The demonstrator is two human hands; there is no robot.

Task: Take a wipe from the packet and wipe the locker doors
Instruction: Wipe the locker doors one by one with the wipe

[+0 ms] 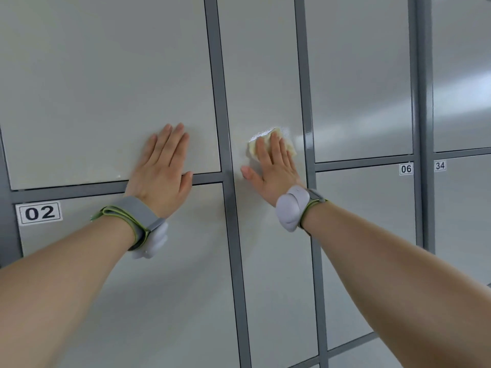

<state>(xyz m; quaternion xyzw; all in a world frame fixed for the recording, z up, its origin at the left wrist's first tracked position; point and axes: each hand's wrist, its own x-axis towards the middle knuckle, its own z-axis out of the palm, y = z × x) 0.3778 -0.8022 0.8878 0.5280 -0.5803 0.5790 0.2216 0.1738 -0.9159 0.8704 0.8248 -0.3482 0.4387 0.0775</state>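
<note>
- the right hand [273, 166] lies flat on the tall middle door [265, 75], fingers straight and close together, thumb out to the side. it grips nothing, but presses the wipe [290, 147] against the panel under its fingertips.
- the wipe is a crumpled, yellowish-white wad that shows past the fingers on both sides and above them. a flat palm spreads the pressure, which i judge suits rubbing a smooth sheet better than a pinch would.
- a wet sheen [261, 135] sits on the door just above and left of the wipe, so this patch seems to be the one under work.
- the left hand [163, 166] holds nothing. its fingers are straight and together on the lower part of the left door [106, 88], and its heel crosses the grey frame [210, 177] below. it is likely a brace to steady the body while leaning in.
- the packet is not in view. the taking step looks done and the wiping is in hand.
- labels 02 [39, 213], 06 [406, 169] and 34 [440, 165] mark lower doors.
- the other doors show no wet trace, so much appears left to wipe.
</note>
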